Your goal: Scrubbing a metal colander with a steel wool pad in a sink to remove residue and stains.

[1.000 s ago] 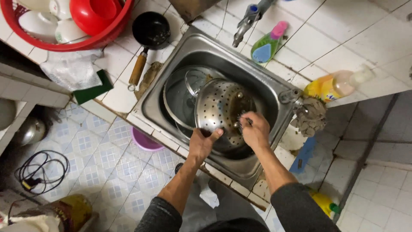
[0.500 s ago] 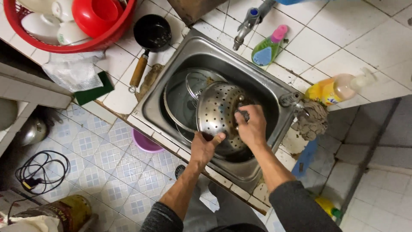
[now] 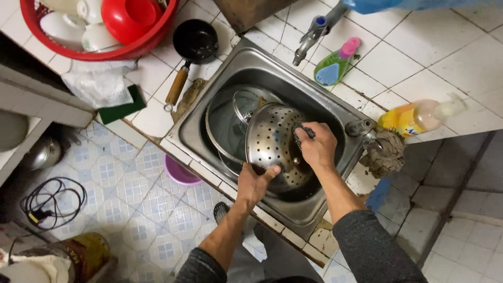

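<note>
While the perforated steel colander is lying tilted in the sink, the lines below are telling where things are sitting.

Colander: resting at the frame's centre, over a glass lid that is showing at its 9 o'clock.
Left hand: gripping the colander's lower rim at 6 o'clock, its grip clamped on the metal with the thumb lying over the edge.
Right hand: pressing a dark scouring pad against the colander's dome at 3 o'clock, its grip closed around the pad.
Sink: sitting in the tiled desk, with the tap standing at its 12 o'clock.
Dish brush: lying on the desk at 1 o'clock of the sink, green with a pink handle.
Soap bottle: lying on its side at 3 o'clock, yellow.
Rag: bunching up just beside the sink's right corner.
Small black pan: sitting at 11 o'clock, its wooden handle pointing to the desk's edge.
Red basket: holding crockery at the top left.
</note>
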